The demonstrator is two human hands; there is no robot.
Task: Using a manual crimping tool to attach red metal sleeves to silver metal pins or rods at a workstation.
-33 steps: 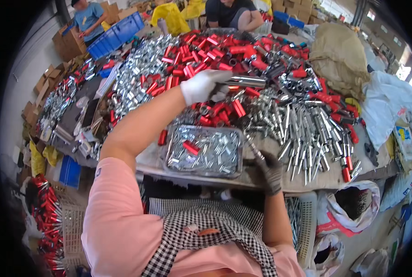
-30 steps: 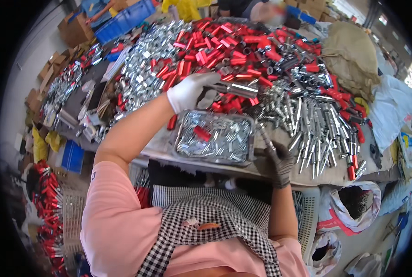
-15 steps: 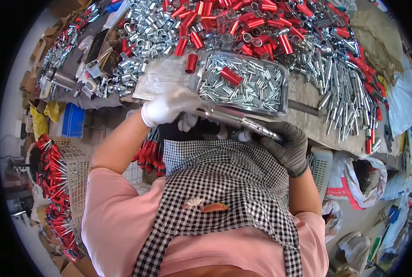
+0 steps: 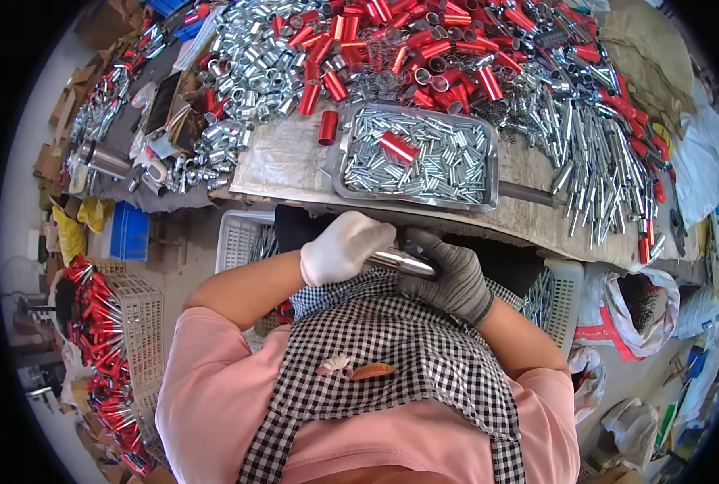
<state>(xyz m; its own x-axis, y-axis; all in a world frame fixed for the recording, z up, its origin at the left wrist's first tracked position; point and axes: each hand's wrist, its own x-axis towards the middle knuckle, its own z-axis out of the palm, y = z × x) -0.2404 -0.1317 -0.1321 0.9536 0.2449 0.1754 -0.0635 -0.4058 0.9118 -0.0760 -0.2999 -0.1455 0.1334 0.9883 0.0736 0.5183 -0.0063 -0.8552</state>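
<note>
Over my lap, just in front of the table edge, I hold a shiny silver metal tube (image 4: 404, 263) tilted slightly down to the right. My left hand (image 4: 348, 248), in a white glove, is closed round its left end. My right hand (image 4: 450, 278), in a dark grey striped glove, closes on the right end. Both palms hide parts of the tube. Beyond my hands, a metal tray (image 4: 496, 173) of small silver pins stands on the table, with a red sleeve (image 4: 399, 148) lying on top. Another red sleeve (image 4: 328, 127) stands left of the tray.
Heaps of silver collars (image 4: 254, 68) and red sleeves (image 4: 448, 48) cover the far table. Long silver rods (image 4: 605, 169) pile up at the right. Plastic crates (image 4: 565, 302) flank my lap, and a basket (image 4: 141, 323) at the left has red-handled parts beside it. Open sacks (image 4: 637, 310) stand lower right.
My hands have come closer together and now sit over my lap. The left moved right and down from the table edge; the right moved left. Less of the tube shows between them.
</note>
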